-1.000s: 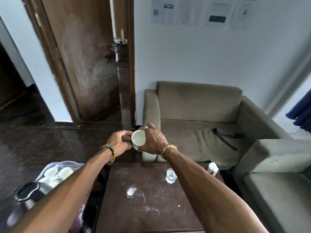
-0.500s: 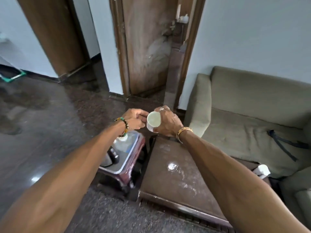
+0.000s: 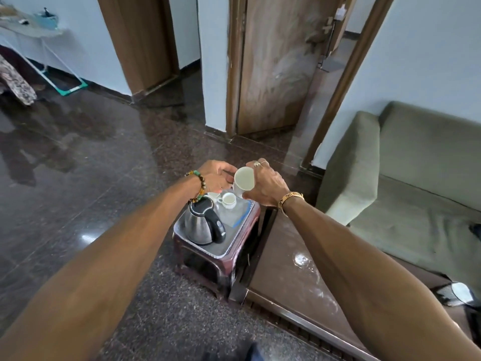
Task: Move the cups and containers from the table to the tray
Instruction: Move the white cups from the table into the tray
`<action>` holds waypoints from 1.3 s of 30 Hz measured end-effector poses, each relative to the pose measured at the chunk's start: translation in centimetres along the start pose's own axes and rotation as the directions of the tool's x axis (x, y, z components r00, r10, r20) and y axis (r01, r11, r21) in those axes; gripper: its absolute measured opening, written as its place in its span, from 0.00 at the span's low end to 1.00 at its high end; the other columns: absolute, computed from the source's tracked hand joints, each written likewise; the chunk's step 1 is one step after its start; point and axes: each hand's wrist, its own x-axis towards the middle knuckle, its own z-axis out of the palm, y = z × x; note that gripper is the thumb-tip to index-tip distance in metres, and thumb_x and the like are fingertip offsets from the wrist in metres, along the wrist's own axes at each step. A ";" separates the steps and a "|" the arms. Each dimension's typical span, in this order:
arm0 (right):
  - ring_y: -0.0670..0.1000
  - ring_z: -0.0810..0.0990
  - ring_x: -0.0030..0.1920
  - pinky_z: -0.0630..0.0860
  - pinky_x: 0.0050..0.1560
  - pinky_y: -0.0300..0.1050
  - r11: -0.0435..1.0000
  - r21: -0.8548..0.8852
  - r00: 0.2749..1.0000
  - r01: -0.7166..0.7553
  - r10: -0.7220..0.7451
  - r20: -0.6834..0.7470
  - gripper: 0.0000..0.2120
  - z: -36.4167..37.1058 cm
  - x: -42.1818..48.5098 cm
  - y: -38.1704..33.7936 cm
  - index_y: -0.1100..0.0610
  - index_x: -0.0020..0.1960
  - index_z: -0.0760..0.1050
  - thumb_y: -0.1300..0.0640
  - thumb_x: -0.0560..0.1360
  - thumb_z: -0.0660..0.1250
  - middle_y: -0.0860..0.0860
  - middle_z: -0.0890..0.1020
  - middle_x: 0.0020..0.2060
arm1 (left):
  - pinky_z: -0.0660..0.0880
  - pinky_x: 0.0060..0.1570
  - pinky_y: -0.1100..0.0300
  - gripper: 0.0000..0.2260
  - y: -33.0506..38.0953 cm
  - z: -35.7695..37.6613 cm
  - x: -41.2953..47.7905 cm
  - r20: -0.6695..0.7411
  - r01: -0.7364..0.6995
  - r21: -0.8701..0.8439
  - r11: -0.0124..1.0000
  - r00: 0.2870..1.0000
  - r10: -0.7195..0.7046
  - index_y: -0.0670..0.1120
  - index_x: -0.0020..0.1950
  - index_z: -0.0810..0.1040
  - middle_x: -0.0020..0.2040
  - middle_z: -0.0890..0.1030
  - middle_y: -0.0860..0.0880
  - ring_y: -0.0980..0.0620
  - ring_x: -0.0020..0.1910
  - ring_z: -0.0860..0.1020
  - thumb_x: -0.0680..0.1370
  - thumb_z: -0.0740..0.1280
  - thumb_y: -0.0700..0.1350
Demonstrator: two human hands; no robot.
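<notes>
A white cup (image 3: 243,181), tilted with its mouth toward me, hangs above the far end of the tray (image 3: 223,250). My right hand (image 3: 264,186) grips its right side, and my left hand (image 3: 217,177) holds it from the left with curled fingers. The grey tray lies on a small dark-red stool and carries a steel kettle (image 3: 204,222), a small white cup (image 3: 228,199) and another white cup (image 3: 214,196) partly hidden behind my left wrist. The brown table (image 3: 294,272) stands to the right of the stool. A white container (image 3: 462,293) shows past my right forearm.
A green sofa (image 3: 406,178) stands behind the table at right. A wooden door (image 3: 276,66) and doorways are ahead. The dark polished floor (image 3: 78,165) spreads to the left, with a grey rug (image 3: 169,313) under the stool.
My view swung left from the table toward the stool. Both hands carried the white cup left, from over the table's far edge to above the tray.
</notes>
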 end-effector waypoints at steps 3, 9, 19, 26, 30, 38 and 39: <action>0.61 0.79 0.57 0.78 0.57 0.55 1.000 -0.018 1.000 0.006 -0.005 0.029 0.38 1.8 1.4 0.2 0.56 0.69 0.68 0.49 0.64 0.80 0.55 0.70 0.63 | 0.78 0.32 0.66 0.21 -2.0 -0.2 1.6 -0.012 0.044 -0.013 0.999 0.999 -0.044 0.38 0.65 0.75 0.54 0.82 0.39 0.54 0.40 0.80 0.73 0.67 0.26; 0.59 0.79 0.58 0.76 0.55 0.53 1.000 -0.020 0.997 0.000 0.002 0.077 0.39 5.0 4.6 2.1 0.56 0.69 0.69 0.46 0.64 0.80 0.55 0.71 0.63 | 0.79 0.52 0.49 0.20 -5.0 0.1 6.0 -0.031 0.129 0.021 0.991 0.991 -0.128 0.43 0.63 0.78 0.52 0.83 0.43 0.48 0.47 0.80 0.73 0.67 0.29; 0.61 0.77 0.60 0.76 0.59 0.55 0.997 0.024 0.991 -0.074 0.071 0.110 0.38 8.5 9.3 4.8 0.58 0.70 0.68 0.48 0.66 0.79 0.57 0.70 0.65 | 0.80 0.46 0.53 0.22 -7.5 1.1 12.0 -0.064 0.151 0.016 0.988 0.987 -0.150 0.44 0.63 0.78 0.53 0.84 0.43 0.47 0.48 0.81 0.72 0.68 0.28; 0.62 0.76 0.62 0.76 0.62 0.58 0.976 0.091 0.970 -0.197 0.181 0.165 0.41 12.6 12.3 4.7 0.57 0.73 0.66 0.56 0.64 0.79 0.58 0.67 0.66 | 0.81 0.49 0.50 0.17 -10.1 -0.2 15.8 -0.037 0.176 0.044 0.983 0.984 -0.174 0.43 0.58 0.81 0.51 0.85 0.43 0.46 0.51 0.83 0.72 0.68 0.30; 0.62 0.77 0.60 0.75 0.59 0.52 0.960 0.110 0.955 -0.257 0.235 0.181 0.37 17.0 13.6 5.2 0.58 0.71 0.67 0.59 0.65 0.78 0.58 0.68 0.66 | 0.76 0.45 0.65 0.15 -12.8 -0.4 19.1 0.022 0.160 0.130 0.979 0.986 -0.164 0.40 0.58 0.82 0.55 0.83 0.43 0.49 0.52 0.80 0.74 0.66 0.29; 0.60 0.78 0.61 0.78 0.53 0.53 0.922 0.055 0.905 -0.383 0.363 0.223 0.36 24.5 16.1 6.8 0.56 0.72 0.68 0.54 0.67 0.76 0.54 0.73 0.65 | 0.76 0.58 0.60 0.20 -20.0 0.4 25.9 0.151 0.226 0.364 0.904 0.943 -0.297 0.46 0.63 0.79 0.58 0.82 0.47 0.47 0.57 0.79 0.73 0.65 0.33; 0.59 0.78 0.60 0.78 0.53 0.52 0.919 0.049 0.901 -0.391 0.371 0.223 0.36 25.2 16.4 7.0 0.56 0.72 0.69 0.54 0.66 0.76 0.54 0.74 0.64 | 0.76 0.60 0.58 0.21 -20.8 0.5 26.7 0.171 0.222 0.384 0.896 0.937 -0.305 0.47 0.63 0.79 0.59 0.81 0.47 0.47 0.58 0.79 0.73 0.64 0.33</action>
